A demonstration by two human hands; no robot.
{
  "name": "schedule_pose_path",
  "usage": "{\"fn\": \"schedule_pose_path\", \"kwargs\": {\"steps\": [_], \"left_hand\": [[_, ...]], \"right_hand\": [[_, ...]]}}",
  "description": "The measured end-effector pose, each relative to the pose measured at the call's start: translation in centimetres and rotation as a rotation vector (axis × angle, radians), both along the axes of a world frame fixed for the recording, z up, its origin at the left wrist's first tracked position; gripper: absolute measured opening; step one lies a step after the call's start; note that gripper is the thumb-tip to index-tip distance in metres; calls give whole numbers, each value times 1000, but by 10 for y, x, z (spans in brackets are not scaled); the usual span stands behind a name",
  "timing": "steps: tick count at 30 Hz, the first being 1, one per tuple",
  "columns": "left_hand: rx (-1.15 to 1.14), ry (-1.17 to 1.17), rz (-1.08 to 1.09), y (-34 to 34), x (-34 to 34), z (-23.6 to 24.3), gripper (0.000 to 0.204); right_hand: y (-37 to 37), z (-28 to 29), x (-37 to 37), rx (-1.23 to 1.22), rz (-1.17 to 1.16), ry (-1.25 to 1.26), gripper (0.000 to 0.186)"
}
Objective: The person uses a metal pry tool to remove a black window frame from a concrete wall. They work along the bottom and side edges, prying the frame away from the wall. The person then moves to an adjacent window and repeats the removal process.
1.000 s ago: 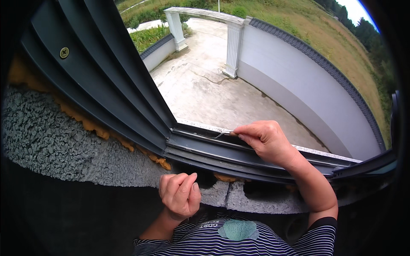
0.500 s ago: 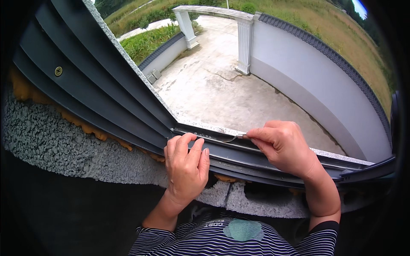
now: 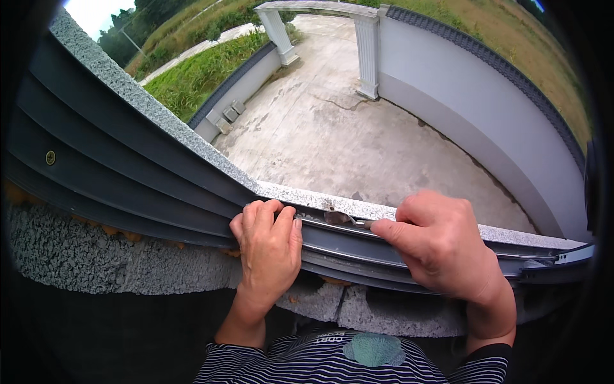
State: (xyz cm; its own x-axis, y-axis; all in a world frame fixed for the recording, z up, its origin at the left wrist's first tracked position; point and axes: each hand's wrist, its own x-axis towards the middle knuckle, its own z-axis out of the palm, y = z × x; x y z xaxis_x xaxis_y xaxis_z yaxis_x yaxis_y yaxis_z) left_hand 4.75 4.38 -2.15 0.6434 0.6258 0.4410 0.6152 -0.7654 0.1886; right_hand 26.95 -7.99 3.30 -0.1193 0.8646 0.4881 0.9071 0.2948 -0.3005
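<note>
My right hand (image 3: pixel 451 246) is closed around the handle of a small trowel (image 3: pixel 342 219) with a thin metal neck. Its flat, dirt-speckled blade lies at the outer groove of a dark window track (image 3: pixel 348 242), next to the pale stone sill. My left hand (image 3: pixel 265 240) rests on the track near its left corner, fingers laid over the rails and thumb alongside, with nothing visible in it. Part of the trowel's handle is hidden inside my right fist.
The ridged dark side frame (image 3: pixel 121 134), with a brass screw (image 3: pixel 50 157), rises at left. Rough grey wall (image 3: pixel 115 259) and orange foam border it. A speckled stone sill (image 3: pixel 377 209) runs beyond the track. Far below lie a concrete yard (image 3: pixel 307 147) and white boundary wall (image 3: pixel 460 115).
My right hand has turned, with its back now facing up more, and the trowel's blade shows flatter and broader. The left hand stays at the track's corner. The whole view has shifted slightly.
</note>
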Motion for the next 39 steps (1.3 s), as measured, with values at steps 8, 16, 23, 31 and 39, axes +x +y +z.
{"fn": "schedule_pose_path", "kwargs": {"steps": [8, 16, 23, 31, 39], "left_hand": [[-21, 42, 7, -2, 4, 2, 15], [8, 67, 12, -1, 5, -1, 17], [-32, 35, 71, -7, 11, -1, 18], [-339, -153, -74, -5, 8, 1, 18], [-177, -75, -16, -12, 13, 2, 19]], "right_hand": [[0, -4, -7, 11, 81, -149, 17], [9, -25, -14, 96, 127, -118, 18], [11, -26, -14, 79, 138, -93, 17], [13, -31, -16, 119, 141, -73, 14], [12, -29, -18, 120, 131, -110, 13]]}}
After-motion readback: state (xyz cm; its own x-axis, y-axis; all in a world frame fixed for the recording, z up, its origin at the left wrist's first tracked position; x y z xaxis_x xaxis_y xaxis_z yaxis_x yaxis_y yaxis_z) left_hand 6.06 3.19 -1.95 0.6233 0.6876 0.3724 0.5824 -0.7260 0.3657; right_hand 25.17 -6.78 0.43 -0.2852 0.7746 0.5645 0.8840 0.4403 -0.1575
